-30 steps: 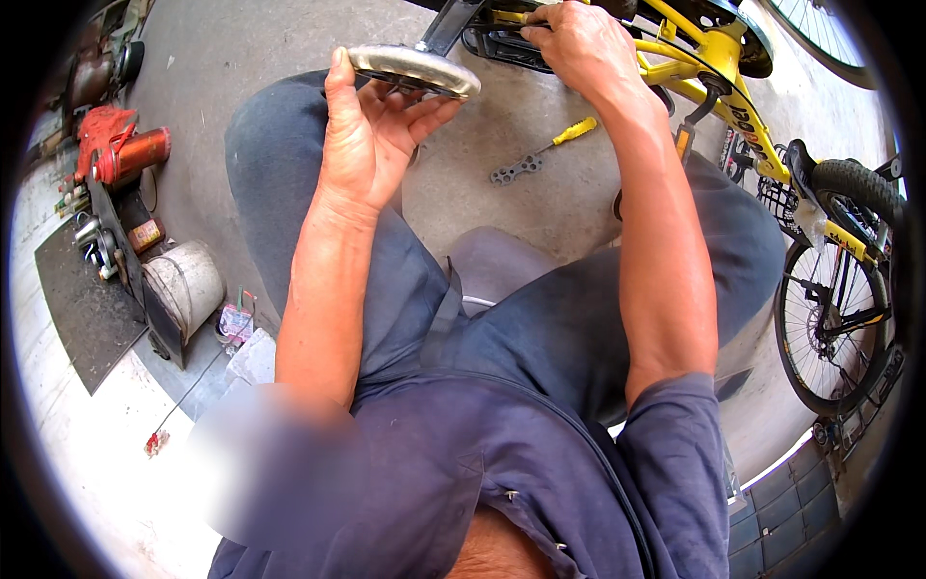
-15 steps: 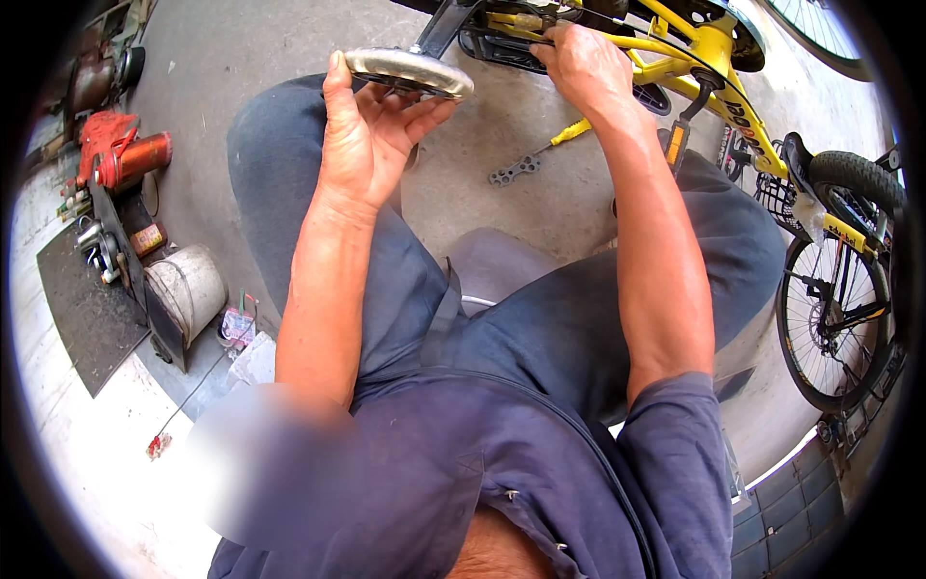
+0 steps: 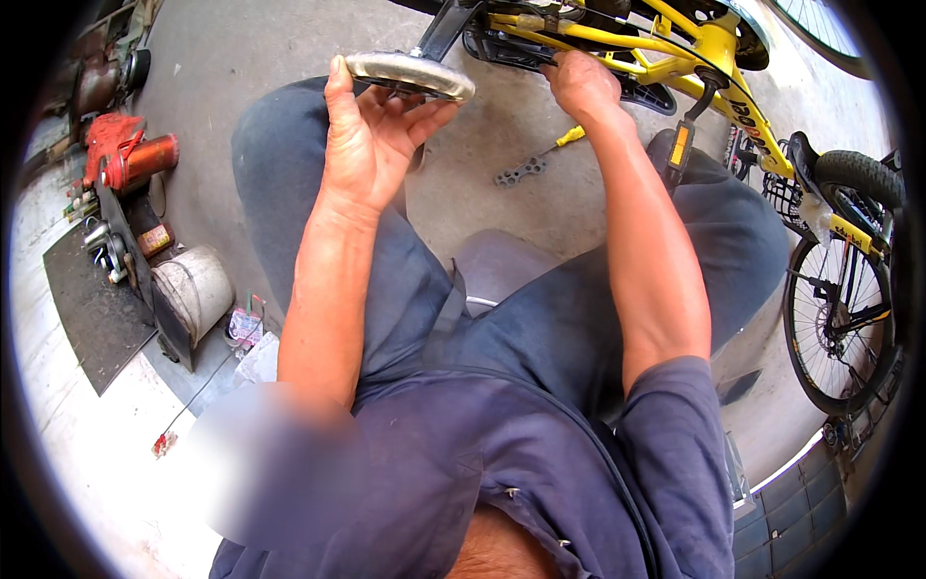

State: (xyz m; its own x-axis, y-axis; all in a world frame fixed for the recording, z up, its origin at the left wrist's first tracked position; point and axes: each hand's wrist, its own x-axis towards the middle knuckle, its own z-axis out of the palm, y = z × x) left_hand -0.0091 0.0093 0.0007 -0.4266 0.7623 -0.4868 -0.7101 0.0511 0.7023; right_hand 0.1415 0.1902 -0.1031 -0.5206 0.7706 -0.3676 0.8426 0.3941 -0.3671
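My left hand (image 3: 371,145) grips a small training wheel (image 3: 410,75) by its rim, thumb on the near left side and fingers underneath. A black bracket (image 3: 446,31) joins that wheel to a yellow bicycle (image 3: 716,46) lying tipped across the top of the view. My right hand (image 3: 585,87) is closed by the bicycle's rear frame tubes, its fingertips turned away, so what they pinch is hidden. Below it on the floor lie a flat grey multi-hole wrench (image 3: 521,172) and a tool with a yellow handle (image 3: 570,136), partly near my right forearm.
A pedal with an orange reflector (image 3: 681,147) juts out beside my right forearm. Another bicycle's wheel (image 3: 839,323) stands at the right. To the left are a red tool (image 3: 140,154), a white bucket (image 3: 198,289) and a dark board (image 3: 96,309).
My right hand has come slightly down and its fingers are more tucked in. The left hand still holds the training wheel in nearly the same place.
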